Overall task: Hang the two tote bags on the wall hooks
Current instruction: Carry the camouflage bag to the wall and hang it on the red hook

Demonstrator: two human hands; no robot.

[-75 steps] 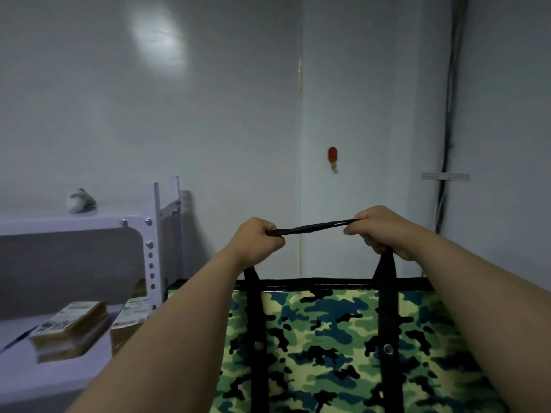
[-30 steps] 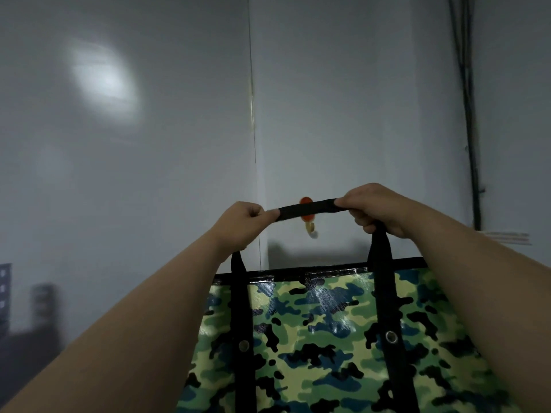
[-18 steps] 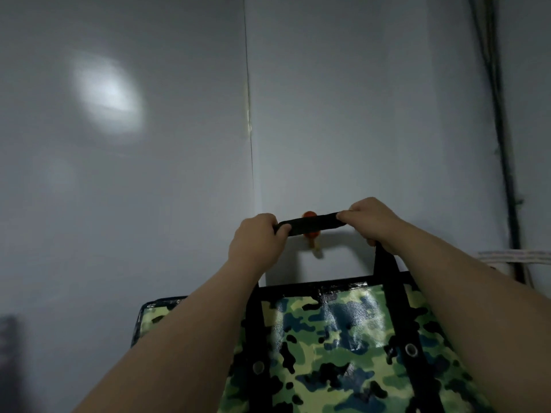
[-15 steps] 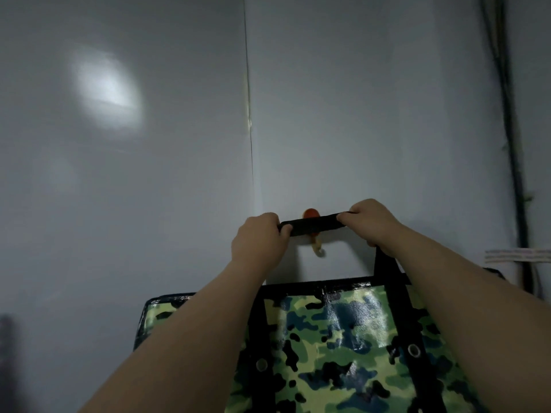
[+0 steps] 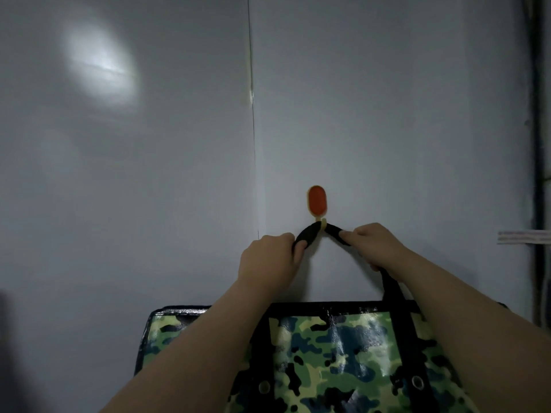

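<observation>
The wall (image 5: 149, 204) fills the view, grey and bare, with a vertical panel seam just left of centre. A dark cable run (image 5: 536, 144) stands at the 3 o'clock edge, a strip of pale tape (image 5: 523, 236) beside it (both well apart from the work).

The camouflage tote bag (image 5: 343, 353) hangs low at 6 o'clock, flat against the wall. Its glossy panel suggests a coated, fairly slippery fabric, limp rather than stiff and apparently light. The webbing is judged the sound place to hold.

The black strap (image 5: 307, 235) peaks over the orange wall hook (image 5: 317, 202), resting on its pale prong. The left hand (image 5: 268, 260) is closed around the strap at the hook's 7 o'clock; the right hand (image 5: 372, 244) pinches it at 5 o'clock. Nothing obstructs the hook. Only one bag and one hook are visible, so the second hanging remains outstanding.
</observation>
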